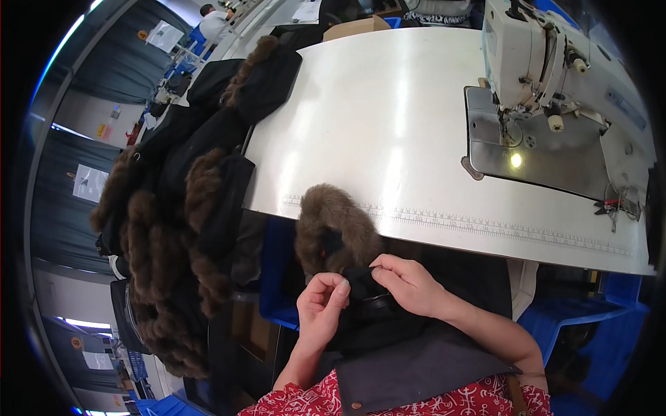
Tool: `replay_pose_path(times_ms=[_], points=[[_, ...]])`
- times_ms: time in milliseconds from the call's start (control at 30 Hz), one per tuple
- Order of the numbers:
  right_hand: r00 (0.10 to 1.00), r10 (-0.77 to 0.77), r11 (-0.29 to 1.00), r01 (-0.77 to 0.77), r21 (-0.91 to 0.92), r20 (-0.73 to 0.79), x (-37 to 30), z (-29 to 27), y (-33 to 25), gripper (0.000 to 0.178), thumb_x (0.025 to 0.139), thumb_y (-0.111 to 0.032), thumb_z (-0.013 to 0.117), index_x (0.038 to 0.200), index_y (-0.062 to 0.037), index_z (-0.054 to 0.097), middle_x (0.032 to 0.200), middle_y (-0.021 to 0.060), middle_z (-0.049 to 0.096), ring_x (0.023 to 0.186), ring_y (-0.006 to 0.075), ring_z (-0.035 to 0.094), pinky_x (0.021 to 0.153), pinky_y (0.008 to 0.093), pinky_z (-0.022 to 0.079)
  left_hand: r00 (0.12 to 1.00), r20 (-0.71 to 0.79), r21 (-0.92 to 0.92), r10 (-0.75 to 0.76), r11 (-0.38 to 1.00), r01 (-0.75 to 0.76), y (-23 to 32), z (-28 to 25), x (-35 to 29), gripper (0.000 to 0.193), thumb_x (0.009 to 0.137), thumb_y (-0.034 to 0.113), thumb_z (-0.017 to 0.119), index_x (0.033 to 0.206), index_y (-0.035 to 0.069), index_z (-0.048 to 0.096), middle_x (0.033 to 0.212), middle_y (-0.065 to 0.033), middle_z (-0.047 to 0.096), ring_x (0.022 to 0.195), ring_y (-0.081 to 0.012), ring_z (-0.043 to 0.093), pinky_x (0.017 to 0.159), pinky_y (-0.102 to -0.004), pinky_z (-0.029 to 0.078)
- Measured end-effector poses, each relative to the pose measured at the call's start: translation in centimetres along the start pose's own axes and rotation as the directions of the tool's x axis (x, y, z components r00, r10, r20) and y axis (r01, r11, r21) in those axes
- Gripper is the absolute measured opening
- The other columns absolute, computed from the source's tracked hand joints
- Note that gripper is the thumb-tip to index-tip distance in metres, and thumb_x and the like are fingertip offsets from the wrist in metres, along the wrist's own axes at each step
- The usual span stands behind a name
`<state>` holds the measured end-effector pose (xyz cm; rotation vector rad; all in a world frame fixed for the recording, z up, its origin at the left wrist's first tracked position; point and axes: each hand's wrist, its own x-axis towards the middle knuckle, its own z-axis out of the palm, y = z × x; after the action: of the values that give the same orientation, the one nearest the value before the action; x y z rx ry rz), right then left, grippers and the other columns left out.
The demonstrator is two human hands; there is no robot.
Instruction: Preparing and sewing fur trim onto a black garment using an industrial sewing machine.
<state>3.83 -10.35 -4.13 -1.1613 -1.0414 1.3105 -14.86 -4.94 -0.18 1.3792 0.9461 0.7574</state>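
A black garment (pixel 359 283) with a zipper lies over my lap at the table's near edge. My left hand (pixel 320 305) is closed, thumb against the fingers, pinching its dark fabric. Just to the right, my right hand (pixel 411 283) grips the same fabric between thumb and curled fingers. The garment's brown fur trim (pixel 338 211) loops up beyond both hands and rests partly on the table edge. What lies under the fingertips is hidden.
A white table (pixel 361 125) with a printed ruler along its near edge spreads ahead. On it at the right stands a sewing machine (pixel 548 76), with red-handled snips (pixel 610 202) beside it. Black fur-trimmed garments (pixel 208 159) are heaped at the left. Blue bins (pixel 281 277) sit below.
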Motion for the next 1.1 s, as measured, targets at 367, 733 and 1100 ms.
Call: replay_pose_path(times_ms=[367,733,1100], points=[[0.915,-0.4,0.903,0.383,-0.195,-0.057,-0.1,0.5,1.0,0.017,0.095,-0.016,0.059,0.091,0.0002,0.06,0.079,0.0139,0.06,0.076,0.0289,0.059,0.068,0.0364,0.047,0.967,0.067,0.337,0.247,0.907,-0.254,0.4,1.3,-0.7,0.05,0.08,0.001,0.079,0.122,0.004,0.052,0.077,0.0023,0.056,0.068,-0.0032,0.051,0.062,-0.018,0.04],[0.882,-0.434,0.895,0.398,-0.203,-0.186,-0.3,0.2,0.8,0.018,0.1,-0.012,0.052,0.102,0.0011,0.064,0.089,0.0133,0.067,0.075,0.024,0.062,0.072,0.0296,0.051,0.933,0.118,0.6,0.341,0.724,-0.34,1.6,0.4,-0.1,0.009,0.084,0.002,0.074,0.092,0.001,0.072,0.076,-0.0035,0.059,0.068,-0.009,0.055,0.06,-0.0222,0.043],[0.769,-0.636,0.653,0.49,-0.577,-0.067,-3.0,-0.7,-3.0,0.022,0.085,0.0,0.057,0.104,-0.0049,0.066,0.091,0.0046,0.065,0.084,0.0239,0.059,0.081,0.0351,0.043,0.993,0.093,0.1,0.075,0.991,-0.085,1.1,-1.5,-0.2,0.015,0.098,0.01,0.059,0.092,-0.002,0.067,0.089,-0.0009,0.054,0.072,-0.0061,0.048,0.063,-0.0204,0.04]])
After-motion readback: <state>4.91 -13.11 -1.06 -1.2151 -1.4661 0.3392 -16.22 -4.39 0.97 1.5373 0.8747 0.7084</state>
